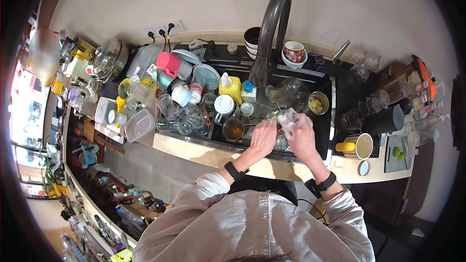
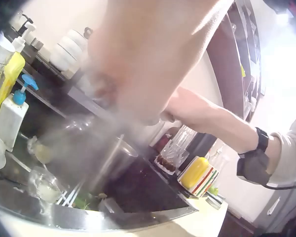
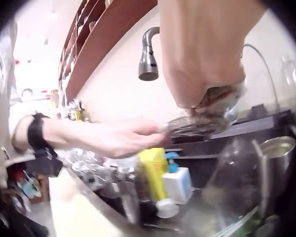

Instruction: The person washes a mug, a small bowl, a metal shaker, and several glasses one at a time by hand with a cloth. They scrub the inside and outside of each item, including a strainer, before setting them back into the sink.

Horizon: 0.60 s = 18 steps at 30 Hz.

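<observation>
Over the dark sink (image 1: pixel 325 131), both hands meet on a clear glass dish (image 1: pixel 287 116). My left hand (image 1: pixel 264 136) grips its near rim, and in the right wrist view this hand (image 3: pixel 123 138) reaches in from the left to the dish (image 3: pixel 195 126). My right hand (image 1: pixel 301 131) curls round a wet sponge (image 3: pixel 222 98) and presses it onto the glass from above. In the left wrist view my left hand (image 2: pixel 138 64) is a close blur, with the right forearm (image 2: pixel 212 118) behind it. The dish's exact shape is hard to make out.
A tall dark tap (image 1: pixel 272 24) arches over the sink. A yellow bottle (image 1: pixel 230 87), a white pump dispenser (image 1: pixel 248 91) and a steel cup (image 1: pixel 318 103) stand inside. Several glasses fill the rack (image 1: pixel 187 116) at left. A striped mug (image 1: pixel 361 145) and limes (image 1: pixel 398 153) sit right.
</observation>
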Each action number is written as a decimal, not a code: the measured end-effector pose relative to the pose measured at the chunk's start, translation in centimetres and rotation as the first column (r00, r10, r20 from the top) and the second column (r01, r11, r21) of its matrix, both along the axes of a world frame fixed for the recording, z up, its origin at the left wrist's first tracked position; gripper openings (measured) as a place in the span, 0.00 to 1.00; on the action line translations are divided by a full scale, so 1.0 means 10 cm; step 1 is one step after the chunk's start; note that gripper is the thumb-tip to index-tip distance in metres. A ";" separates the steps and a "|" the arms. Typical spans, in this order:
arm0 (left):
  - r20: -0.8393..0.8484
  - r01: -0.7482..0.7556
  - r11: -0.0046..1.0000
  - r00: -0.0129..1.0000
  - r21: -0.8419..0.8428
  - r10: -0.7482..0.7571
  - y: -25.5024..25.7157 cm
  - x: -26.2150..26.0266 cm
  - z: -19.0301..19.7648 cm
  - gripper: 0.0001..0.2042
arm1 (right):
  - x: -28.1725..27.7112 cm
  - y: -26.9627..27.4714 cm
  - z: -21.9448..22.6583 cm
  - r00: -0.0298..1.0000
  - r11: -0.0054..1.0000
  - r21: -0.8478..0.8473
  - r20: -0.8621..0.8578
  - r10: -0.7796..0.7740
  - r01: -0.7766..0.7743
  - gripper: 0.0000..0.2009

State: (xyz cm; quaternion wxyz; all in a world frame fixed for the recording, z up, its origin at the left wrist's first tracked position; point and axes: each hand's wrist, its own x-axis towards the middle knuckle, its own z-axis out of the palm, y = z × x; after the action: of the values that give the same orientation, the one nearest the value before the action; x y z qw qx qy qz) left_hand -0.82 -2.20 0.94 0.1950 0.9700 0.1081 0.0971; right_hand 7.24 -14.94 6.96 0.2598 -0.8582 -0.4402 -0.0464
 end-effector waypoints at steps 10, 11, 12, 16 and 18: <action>-0.205 -0.036 0.709 0.966 -0.704 -0.155 0.21 0.12 0.11 0.15 | 0.13 -0.12 -0.10 0.837 0.814 0.436 -0.536 -0.106 0.383 0.24; -0.159 -0.016 0.597 0.969 -0.802 -0.189 0.22 0.13 0.08 0.18 | 0.08 -0.08 -0.18 0.921 0.904 0.313 -0.345 -0.178 0.292 0.21; 0.014 0.118 0.533 0.980 -0.838 -0.196 0.19 0.14 0.06 0.19 | 0.02 -0.04 -0.26 0.979 0.962 0.205 -0.130 -0.155 0.179 0.19; -0.166 -0.127 0.175 0.959 -0.976 -0.229 0.17 0.11 0.12 0.18 | 0.23 -0.07 -0.36 0.977 0.981 0.106 0.122 -0.175 0.162 0.19; -0.237 -0.245 0.008 0.930 -0.969 -0.280 0.17 0.06 0.17 0.17 | 0.29 0.01 -0.30 0.949 0.943 0.143 0.050 -0.310 0.300 0.18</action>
State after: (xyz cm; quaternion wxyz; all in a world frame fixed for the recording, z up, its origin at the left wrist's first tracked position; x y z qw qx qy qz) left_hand -0.26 -0.51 2.59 0.7978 0.5465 0.1665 -0.1928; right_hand 10.14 -14.82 3.96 0.2904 -0.8944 -0.3070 -0.1464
